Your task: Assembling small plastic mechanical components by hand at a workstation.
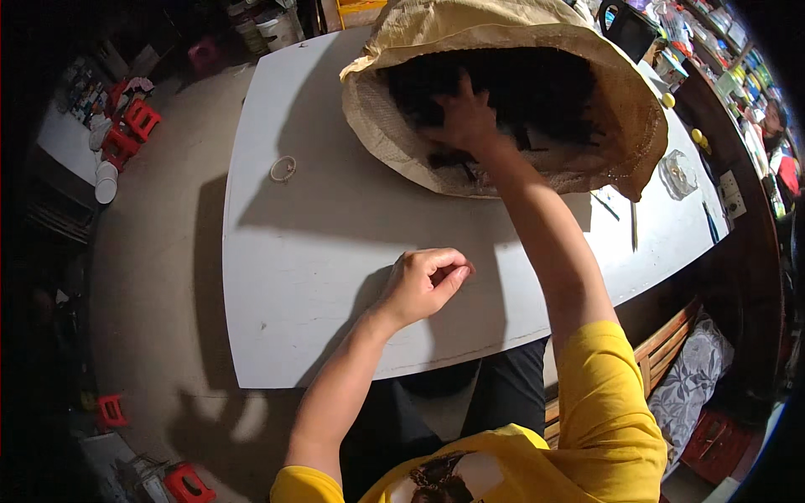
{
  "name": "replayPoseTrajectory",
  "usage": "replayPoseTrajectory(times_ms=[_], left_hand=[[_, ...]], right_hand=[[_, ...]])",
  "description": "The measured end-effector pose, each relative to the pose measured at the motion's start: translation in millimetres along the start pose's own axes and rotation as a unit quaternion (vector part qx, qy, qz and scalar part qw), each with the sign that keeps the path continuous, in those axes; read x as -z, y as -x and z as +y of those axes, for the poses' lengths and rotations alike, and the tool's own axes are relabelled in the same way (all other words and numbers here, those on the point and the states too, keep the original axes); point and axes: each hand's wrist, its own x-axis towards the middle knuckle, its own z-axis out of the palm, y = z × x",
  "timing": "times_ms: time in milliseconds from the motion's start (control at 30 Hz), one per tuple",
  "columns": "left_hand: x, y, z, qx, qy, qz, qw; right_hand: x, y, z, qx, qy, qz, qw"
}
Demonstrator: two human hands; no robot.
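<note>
Sack [490,23] looked soft, best held by its rim [362,117]; right grip [465,121] hung spread apart by dark, light-looking pieces [537,84]; left grip [429,281] curled together!

Sack [470,27] cropped at top, black contents [520,88] indistinct.

- white table [268,335], hard shadows across top
- grey-brown floor [151,268], left
- red stools [142,119], upper and lower left
- crammed shelves [742,63], upper right
- slatted wooden seat [668,337], lower right, grey leaf-patterned cushion [692,373] beside
- far left dim
</note>
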Motion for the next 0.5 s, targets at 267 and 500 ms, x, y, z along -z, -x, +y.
replayPoseTrajectory(times_ms=[267, 500], left_hand=[[-4, 0, -7, -0.015, 0.024, 0.018, 0.999], [-4, 7, 2, -0.040, -0.069, 0.018, 0.997]], right_hand=[[2, -1, 8, 0.001, -0.032, -0.014, 0.999], [17, 47, 5, 0.010, -0.067, 0.026, 0.997]])
